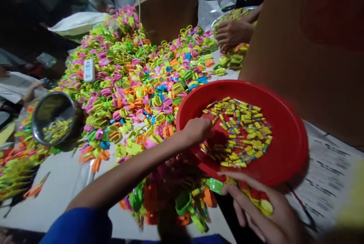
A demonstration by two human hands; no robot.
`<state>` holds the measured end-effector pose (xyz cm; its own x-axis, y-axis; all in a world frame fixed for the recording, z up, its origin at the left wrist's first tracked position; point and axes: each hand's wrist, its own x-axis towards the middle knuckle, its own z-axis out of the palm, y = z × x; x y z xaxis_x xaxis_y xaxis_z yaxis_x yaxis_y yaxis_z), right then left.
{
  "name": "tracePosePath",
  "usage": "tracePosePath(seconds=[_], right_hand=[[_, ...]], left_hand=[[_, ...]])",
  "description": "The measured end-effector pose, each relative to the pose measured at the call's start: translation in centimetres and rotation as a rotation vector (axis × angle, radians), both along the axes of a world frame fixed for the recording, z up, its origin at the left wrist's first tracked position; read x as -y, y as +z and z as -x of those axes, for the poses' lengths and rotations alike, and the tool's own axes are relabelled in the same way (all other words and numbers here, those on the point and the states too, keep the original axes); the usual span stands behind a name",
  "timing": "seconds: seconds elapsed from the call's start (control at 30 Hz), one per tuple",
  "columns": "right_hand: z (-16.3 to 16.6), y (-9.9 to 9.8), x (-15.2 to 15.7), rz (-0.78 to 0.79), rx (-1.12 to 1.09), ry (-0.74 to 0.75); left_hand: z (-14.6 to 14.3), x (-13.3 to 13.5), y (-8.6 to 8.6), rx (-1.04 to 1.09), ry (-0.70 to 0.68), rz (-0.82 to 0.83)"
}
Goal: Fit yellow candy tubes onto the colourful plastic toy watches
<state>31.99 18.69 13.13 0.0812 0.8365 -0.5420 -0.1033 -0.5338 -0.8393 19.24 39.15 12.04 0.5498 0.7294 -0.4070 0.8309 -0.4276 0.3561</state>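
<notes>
My left hand (199, 129) reaches over the near left rim of a red plastic basin (287, 134). It is curled, with its fingertips hidden, so what it grips does not show. Inside the basin lie many small tubes with yellow labels (237, 121). At the basin's near side, my right hand (258, 206) is closed around several yellow and red pieces (257, 195). A green watch-shaped plastic piece (214, 186) is at the tips of its thumb and finger. Below my left forearm lie more watch-shaped pieces (183, 202), green and orange, some with tubes beside them.
A large heap of bright plastic pieces (136, 81) covers much of the table, with a white power strip (89, 71) on it. A metal bowl (54, 119) of tubes tilts at left. Cardboard (307, 54) stands at right. Another person's hand (234, 33) works at a far bowl.
</notes>
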Motion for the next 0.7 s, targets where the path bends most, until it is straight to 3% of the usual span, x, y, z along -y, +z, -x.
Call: tracePosePath(seconds=[0.17,0.23,0.33,0.43,0.5,0.7], right_hand=[[1.0,0.8,0.0,-0.049,-0.131,-0.099],[2.0,1.5,-0.2,-0.084,-0.169,-0.134],[3.9,2.5,-0.4,-0.105,-0.162,-0.091],[5.9,3.5,-0.7,-0.095,-0.154,-0.019],[7.2,4.1,-0.8,-0.097,-0.148,0.012],[10.4,6.1,-0.7,-0.043,-0.136,0.081]], left_hand=[[5.0,8.2,5.1,0.415,0.118,0.123],[7.6,11.7,6.1,0.702,0.282,0.147],[11.1,15.5,5.8,0.999,0.494,0.136],[13.2,17.7,5.0,1.068,0.641,0.033],[14.0,18.8,4.7,1.081,0.688,-0.138],[15.7,20.9,4.4,0.890,0.467,-0.621]])
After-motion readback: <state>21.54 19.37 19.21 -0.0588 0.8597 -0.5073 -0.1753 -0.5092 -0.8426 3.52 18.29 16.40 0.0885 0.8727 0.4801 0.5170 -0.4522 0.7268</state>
